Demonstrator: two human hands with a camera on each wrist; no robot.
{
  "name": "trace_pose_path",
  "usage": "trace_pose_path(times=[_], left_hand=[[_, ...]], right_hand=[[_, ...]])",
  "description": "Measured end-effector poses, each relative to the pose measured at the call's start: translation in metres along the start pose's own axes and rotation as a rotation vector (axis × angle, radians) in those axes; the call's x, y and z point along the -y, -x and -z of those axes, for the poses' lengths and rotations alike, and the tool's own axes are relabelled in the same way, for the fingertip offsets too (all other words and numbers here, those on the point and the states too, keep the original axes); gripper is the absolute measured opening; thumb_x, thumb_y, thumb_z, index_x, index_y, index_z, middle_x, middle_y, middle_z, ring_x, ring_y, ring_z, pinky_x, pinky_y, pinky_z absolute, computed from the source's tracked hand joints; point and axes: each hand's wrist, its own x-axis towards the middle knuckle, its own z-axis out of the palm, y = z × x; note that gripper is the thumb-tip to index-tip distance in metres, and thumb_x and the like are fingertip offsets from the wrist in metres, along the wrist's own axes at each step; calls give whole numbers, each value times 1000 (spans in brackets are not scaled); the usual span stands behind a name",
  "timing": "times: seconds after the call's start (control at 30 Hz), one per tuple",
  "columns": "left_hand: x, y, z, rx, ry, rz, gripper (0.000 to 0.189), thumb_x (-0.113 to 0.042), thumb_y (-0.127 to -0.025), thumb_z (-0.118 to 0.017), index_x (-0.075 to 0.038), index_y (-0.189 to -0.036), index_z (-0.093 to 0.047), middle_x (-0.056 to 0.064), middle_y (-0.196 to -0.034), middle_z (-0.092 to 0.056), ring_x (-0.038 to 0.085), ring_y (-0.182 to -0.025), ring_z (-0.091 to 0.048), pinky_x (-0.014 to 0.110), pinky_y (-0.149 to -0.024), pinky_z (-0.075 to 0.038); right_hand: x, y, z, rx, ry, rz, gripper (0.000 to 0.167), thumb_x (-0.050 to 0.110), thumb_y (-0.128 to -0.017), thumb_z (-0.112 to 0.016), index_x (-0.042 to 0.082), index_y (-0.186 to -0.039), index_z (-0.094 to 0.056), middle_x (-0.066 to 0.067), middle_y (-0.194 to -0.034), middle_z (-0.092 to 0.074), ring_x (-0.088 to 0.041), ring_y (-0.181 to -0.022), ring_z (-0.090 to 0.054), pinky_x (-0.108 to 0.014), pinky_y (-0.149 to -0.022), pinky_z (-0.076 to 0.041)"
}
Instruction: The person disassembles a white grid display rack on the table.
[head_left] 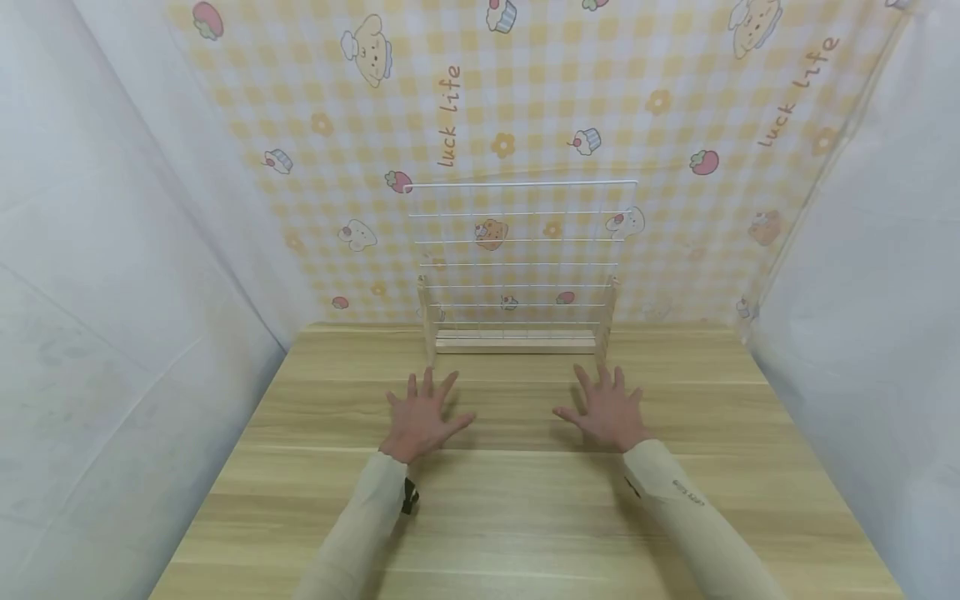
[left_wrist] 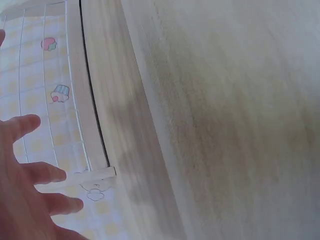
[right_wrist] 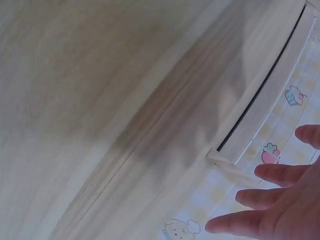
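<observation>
My left hand (head_left: pixel 422 421) is held over the wooden table with its fingers spread, holding nothing. To its right my right hand (head_left: pixel 609 412) has its fingers splayed the same way, and it too holds nothing. Just beyond both hands stands a white wire grid rack (head_left: pixel 517 250) on a light wooden base (head_left: pixel 517 342) with two uprights. In the left wrist view the left hand's fingers (left_wrist: pixel 45 172) overlap the grid and an end of the base. The right wrist view has the right hand's fingers (right_wrist: pixel 260 199) near the other end of the base.
The wood-grain table (head_left: pixel 495 517) runs back to a yellow checked cloth (head_left: pixel 502 100) with cartoon prints, which hangs behind the rack. White sheets hang along the left side (head_left: pixel 112 292) and the right side (head_left: pixel 862 292).
</observation>
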Motion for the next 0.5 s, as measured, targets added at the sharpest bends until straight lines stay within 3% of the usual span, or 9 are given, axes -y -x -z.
trace_pose_path(times=[0.2,0.5], left_hand=[[6,-2,1,-28,121,-4,82,-71,-93,-47,-25,-158,-28,26,-162,-29,56,-145,-30,87,-98,-27],[15,-7,-2,-53,302,22,72,-55,-99,-51,-20,-158,-29,25,-163,-27,53,-145,-33,83,-104,-28]], right_hand=[[-5,-3,10,4,-127,-14,93,72,-91,-50,11,-158,-28,-32,-159,-27,-61,-143,-24,-88,-96,-26],[-19,-10,13,24,-280,-25,89,62,-98,-48,4,-159,-19,-38,-157,-25,-57,-143,-29,-76,-107,-32]])
